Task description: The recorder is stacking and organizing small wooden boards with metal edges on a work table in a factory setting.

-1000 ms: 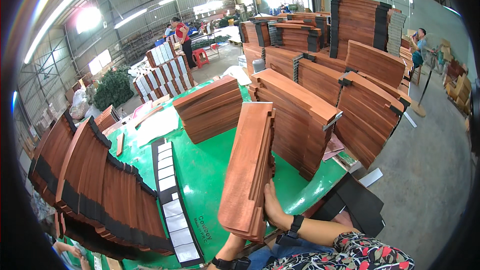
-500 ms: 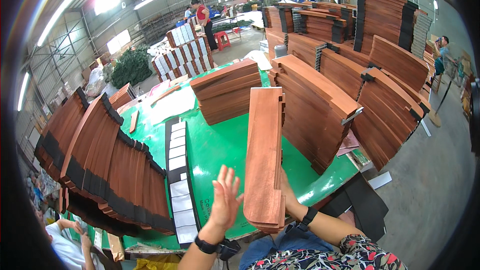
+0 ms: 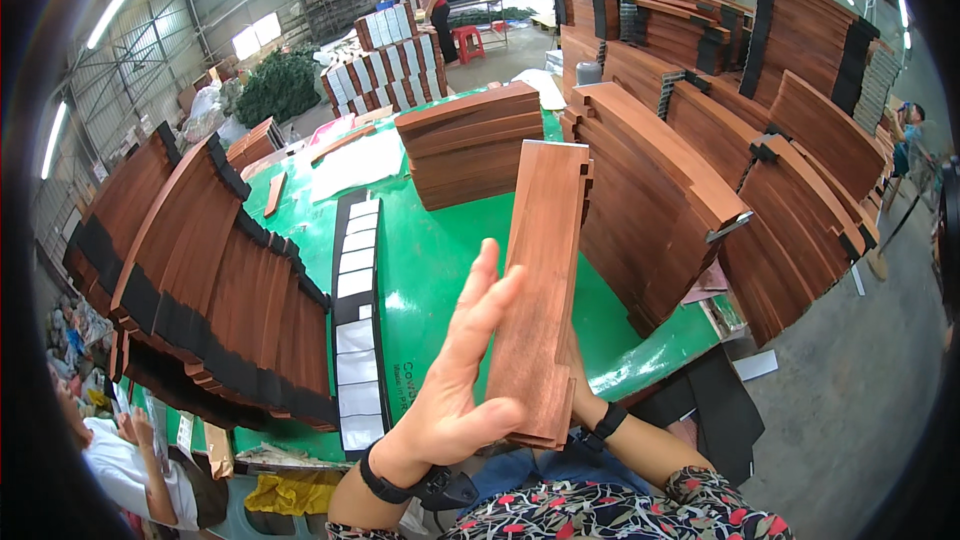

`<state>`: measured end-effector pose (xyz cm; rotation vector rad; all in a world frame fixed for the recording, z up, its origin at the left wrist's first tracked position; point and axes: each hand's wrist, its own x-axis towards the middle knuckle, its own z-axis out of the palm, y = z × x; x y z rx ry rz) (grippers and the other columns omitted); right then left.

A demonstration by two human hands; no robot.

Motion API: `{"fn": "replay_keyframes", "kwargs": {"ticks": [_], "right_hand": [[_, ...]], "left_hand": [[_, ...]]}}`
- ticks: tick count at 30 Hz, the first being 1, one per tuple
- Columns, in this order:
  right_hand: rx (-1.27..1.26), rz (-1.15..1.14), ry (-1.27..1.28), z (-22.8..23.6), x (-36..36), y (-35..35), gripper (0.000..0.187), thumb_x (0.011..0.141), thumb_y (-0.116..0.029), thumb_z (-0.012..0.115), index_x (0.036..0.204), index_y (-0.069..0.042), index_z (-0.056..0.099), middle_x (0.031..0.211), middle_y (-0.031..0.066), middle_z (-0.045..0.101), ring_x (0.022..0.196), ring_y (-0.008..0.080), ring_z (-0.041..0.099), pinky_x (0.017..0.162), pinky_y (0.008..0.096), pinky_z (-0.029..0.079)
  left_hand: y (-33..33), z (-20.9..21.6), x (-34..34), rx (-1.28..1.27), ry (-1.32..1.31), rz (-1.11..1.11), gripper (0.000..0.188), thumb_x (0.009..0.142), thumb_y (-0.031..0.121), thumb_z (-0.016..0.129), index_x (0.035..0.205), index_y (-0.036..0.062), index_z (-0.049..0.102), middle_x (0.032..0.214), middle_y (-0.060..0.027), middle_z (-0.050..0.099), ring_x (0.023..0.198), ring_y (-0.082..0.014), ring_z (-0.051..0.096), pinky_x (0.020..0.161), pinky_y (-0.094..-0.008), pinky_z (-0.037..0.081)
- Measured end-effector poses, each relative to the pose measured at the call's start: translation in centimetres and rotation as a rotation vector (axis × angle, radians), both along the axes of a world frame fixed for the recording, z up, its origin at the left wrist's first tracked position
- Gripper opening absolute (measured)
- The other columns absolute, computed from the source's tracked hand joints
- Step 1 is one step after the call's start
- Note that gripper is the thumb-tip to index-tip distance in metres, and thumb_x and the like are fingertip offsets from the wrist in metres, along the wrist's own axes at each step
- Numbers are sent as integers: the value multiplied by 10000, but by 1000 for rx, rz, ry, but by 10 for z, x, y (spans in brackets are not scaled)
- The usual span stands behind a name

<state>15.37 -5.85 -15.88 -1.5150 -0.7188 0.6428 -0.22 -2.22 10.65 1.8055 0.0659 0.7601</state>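
Note:
A long stack of reddish-brown wooden slats [image 3: 540, 290] stands in front of me, its far end leaning slightly right. My left hand [image 3: 455, 380] is open beside its left face, fingers stretched upward and thumb apart; fingertips and thumb overlap the wood in view, and whether they touch it I cannot tell. My right hand [image 3: 582, 380] holds the stack from the right side, mostly hidden behind the wood, its fingers out of sight. Left of my hands, a curved black strip with white rectangles [image 3: 357, 340] lies on the green tabletop [image 3: 415, 290].
Dark-edged slats [image 3: 225, 290] stand in rows at the left. A slat pile [image 3: 470, 145] sits beyond my hands, with tall slat stacks [image 3: 660, 205] at the right. A seated person [image 3: 135, 465] is at lower left; another person [image 3: 435, 5] stands far back near a red stool [image 3: 467, 43].
My left hand has risen and come closer to the slats, its fingers now overlapping their left edge. The held stack leans further right at its far end. The view has shifted a little.

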Motion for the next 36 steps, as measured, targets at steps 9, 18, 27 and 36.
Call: {"fn": "replay_keyframes", "kwargs": {"ticks": [9, 18, 27, 36], "right_hand": [[-34, -45, -34, 12, -1, 3, 673, 1031, -427, 255, 1474, 74, 175, 1536, 254, 171, 1444, 349, 135, 1183, 397, 114], [-49, 10, -25, 51, -4, -3, 721, 1021, -457, 280, 1469, 91, 146, 1536, 265, 147, 1445, 367, 112, 1180, 432, 105], [-138, 84, -232, 64, -7, 6, 787, 994, -491, 372, 1449, 113, 154, 1510, 315, 118, 1414, 440, 113, 1160, 486, 120], [-175, 92, -391, 73, -17, 13, 843, 913, -488, 559, 1445, 66, 213, 1510, 294, 133, 1401, 434, 165, 1116, 539, 203]], "left_hand": [[1, 17, -1, 27, 203, 35, 815, 764, 323, 642, 1430, -54, 365, 1588, -217, 57, 1480, -306, 47, 1170, -400, 63], [6, 22, -21, -180, 229, 86, 903, 751, 228, 659, 1491, -48, 220, 1597, -193, 32, 1485, -255, -1, 1167, -367, 31], [30, 16, -45, -609, 68, 246, 1026, 659, 180, 764, 1491, 7, 189, 1483, -160, 309, 1379, -278, 330, 1148, -371, 239], [61, -15, -98, -719, 16, 296, 915, 825, 281, 693, 1513, 37, 143, 1530, -152, 265, 1396, -267, 319, 1129, -413, 303]]}}
